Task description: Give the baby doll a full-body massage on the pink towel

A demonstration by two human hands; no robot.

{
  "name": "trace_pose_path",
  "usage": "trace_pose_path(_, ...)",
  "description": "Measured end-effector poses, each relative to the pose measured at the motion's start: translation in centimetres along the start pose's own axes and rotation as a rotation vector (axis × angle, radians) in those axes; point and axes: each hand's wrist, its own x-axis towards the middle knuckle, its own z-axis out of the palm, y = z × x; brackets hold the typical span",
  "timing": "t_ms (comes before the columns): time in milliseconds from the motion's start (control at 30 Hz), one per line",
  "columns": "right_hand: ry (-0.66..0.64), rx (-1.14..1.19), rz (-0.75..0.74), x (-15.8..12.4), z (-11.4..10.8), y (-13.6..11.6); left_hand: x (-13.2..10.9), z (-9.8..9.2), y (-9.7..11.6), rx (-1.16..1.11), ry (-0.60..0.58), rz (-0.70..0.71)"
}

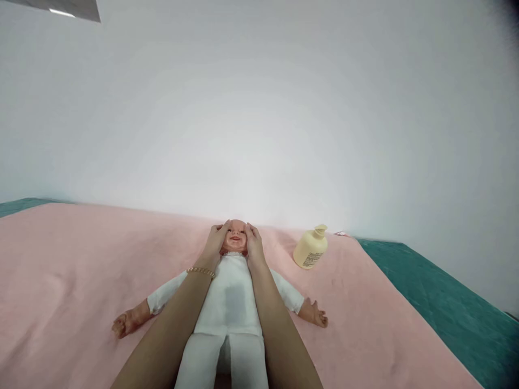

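Note:
A baby doll (233, 297) with a soft white cloth body lies on its back, its head toward the wall and its arms spread out. My left hand (215, 240) cups one side of the doll's head, with the thumb by the brow; a gold chain bracelet circles that wrist. On the other side of the head, my right hand (254, 241) rests in the same way, fingers curved around it. Between both palms the head is held, and its sides are hidden. A greyish patch shows on the doll's belly. My forearms lie over parts of its arms.
A pale yellow pump bottle (310, 248) stands on the pink blanket (365, 319), right of the doll's head. Green surface (446, 292) shows past the blanket's right edge and at the far left. A white wall (259, 108) rises behind.

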Motion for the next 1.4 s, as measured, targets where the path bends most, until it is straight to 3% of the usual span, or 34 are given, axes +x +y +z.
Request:
trace_pose_path(133, 0.067, 0.041, 0.075, -0.5, 0.5, -0.5, 0.2, -0.1, -0.2, -0.014, -0.005, 0.025)
trace_pose_path(367, 0.076, 0.066, 0.069, -1.7, 0.7, -1.6, -0.7, -0.4, 0.3, -0.049, -0.105, 0.045)
trace_pose_path(833, 0.132, 0.055, 0.114, -1.5, 0.6, -1.7, 0.2, -0.5, -0.5, -0.067, -0.083, 0.053)
trace_pose_path(1233, 0.150, 0.092, 0.132, -1.7, 0.7, -2.2, -1.0, 0.0, 0.3, -0.055, -0.061, 0.012)
trace_pose_path(1400, 0.121, 0.194, 0.193, -1.4, 0.5, -2.3, -1.4, -0.2, 0.7, -0.094, -0.105, -0.016)
